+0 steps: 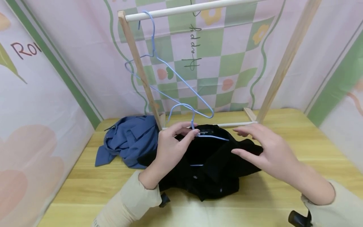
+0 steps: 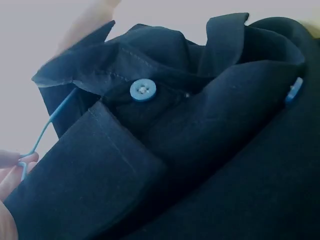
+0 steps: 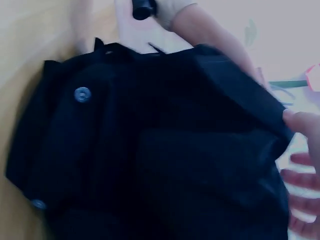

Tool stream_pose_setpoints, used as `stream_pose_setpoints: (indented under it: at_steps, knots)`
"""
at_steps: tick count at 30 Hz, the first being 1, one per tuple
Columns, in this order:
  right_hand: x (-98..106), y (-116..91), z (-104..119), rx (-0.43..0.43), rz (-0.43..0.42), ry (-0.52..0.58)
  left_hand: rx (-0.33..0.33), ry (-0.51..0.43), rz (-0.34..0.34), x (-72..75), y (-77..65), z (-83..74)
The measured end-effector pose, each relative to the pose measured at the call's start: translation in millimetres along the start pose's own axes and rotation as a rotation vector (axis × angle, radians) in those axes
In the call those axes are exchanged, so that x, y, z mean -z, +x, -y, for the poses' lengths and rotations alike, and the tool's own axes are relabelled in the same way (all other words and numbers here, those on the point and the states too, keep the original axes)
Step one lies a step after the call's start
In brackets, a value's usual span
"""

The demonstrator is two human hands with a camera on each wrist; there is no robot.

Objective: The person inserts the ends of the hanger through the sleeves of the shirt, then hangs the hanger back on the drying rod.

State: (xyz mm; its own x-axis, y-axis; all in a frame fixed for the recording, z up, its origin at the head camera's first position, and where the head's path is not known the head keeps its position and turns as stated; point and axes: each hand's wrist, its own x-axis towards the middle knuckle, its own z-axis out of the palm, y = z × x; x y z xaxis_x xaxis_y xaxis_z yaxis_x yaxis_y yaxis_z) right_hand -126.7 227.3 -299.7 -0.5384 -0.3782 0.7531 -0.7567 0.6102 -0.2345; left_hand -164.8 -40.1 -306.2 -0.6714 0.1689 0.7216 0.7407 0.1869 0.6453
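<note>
A black buttoned shirt (image 1: 224, 167) hangs in loose folds on a light-blue wire hanger (image 1: 212, 136), whose shoulder bars show inside the collar opening. My left hand (image 1: 173, 145) pinches that hanger between thumb and fingers at the base of its hook; the left wrist view shows the same pinch beside the collar (image 2: 115, 155). To the right, my right hand (image 1: 269, 151) is spread beside the shirt's right shoulder, thumb and fingers apart with nothing between them. In the right wrist view the right thumb (image 3: 300, 122) lies close to the black cloth's edge.
A wooden rack with a white top rail (image 1: 181, 11) stands at the back of the table (image 1: 71, 189). Another blue wire hanger (image 1: 184, 82) hangs from its left end. A crumpled blue garment (image 1: 130, 138) lies left, by the rack's left post (image 1: 140, 66).
</note>
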Motion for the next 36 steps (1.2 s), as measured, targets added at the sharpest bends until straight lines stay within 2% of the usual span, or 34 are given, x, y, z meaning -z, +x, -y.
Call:
stream_pose_setpoints:
  at_steps: [2, 4, 10, 14, 16, 18, 24, 27, 31, 36]
  knots:
    - [-3.0, -4.9, -2.2, -0.068, 0.065, -0.05, -0.003, 0.006, 0.01, -1.0, 1.3, -3.6]
    - [-6.8, -8.4, -4.5, -0.087, 0.088, -0.056, 0.006, 0.001, 0.018, -1.8, 1.2, -5.4]
    - [-17.3, -12.5, -11.5, -0.06, 0.04, 0.068, 0.023, -0.02, 0.044, -1.9, -6.0, -4.4]
    - [-18.9, -14.5, -13.3, -0.091, 0.024, 0.134, -0.018, -0.005, 0.075, 3.2, -10.2, -2.1]
    - [-18.3, -16.0, -13.9, -0.112, 0.016, 0.15, -0.011, 0.001, 0.103, 9.4, -12.7, -1.3]
    - [-16.3, -16.7, -15.5, -0.131, 0.021, 0.173, 0.019, 0.024, 0.134, 18.1, -15.8, -0.9]
    - [-7.2, -18.8, -22.6, -0.281, 0.037, 0.218, 0.199, 0.121, 0.243, 43.7, -25.4, 5.8]
    - [-3.7, -18.5, -24.1, -0.333, 0.053, 0.226, 0.235, 0.177, 0.268, 51.6, -29.9, 8.9]
    - [-1.8, -15.2, -21.8, -0.331, 0.07, 0.23, 0.19, 0.226, 0.257, 53.6, -34.5, 12.1]
    - [-2.8, -11.3, -19.8, -0.267, 0.069, 0.231, 0.092, 0.223, 0.178, 50.9, -37.3, 16.2]
